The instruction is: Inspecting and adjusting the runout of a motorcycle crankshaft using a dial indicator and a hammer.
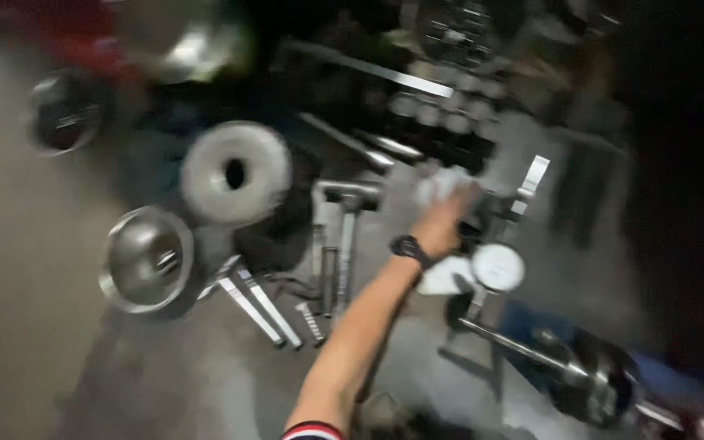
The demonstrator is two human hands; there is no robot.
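One bare arm with a dark wristwatch (407, 248) reached away from the camera, and its hand (442, 222) was closed on a crumpled white cloth (442, 184) pressed against the top of a dark gauge stand; the blur hid the fingers, and I cannot tell for certain which of the two hands this was, though it read as the right one, while the other was out of view. The cloth sat in the middle of the scene, just above a round white dial gauge (498, 266) on that stand, with a second white rag (443, 277) touching the dial's left side. The bunched cloth had no clear long axis; the arm itself ran from near centre up and slightly right toward it. The stand's shiny steel shaft (531, 349) lay with its long axis from the dial down to the near right, ending at a dark round chuck-like part (600, 383). As a judgement, a hard wipe or push there could knock the dial out of setting or tip the stand, since the hand bore on its top. To the left on the grey floor, well apart, lay a white ring-shaped disc (236, 173), a polished metal bowl-shaped part (147, 259), flat steel bars (256, 305) and a hammer-like tool (347, 236), all easy to kick or snag with a trailing cloth.
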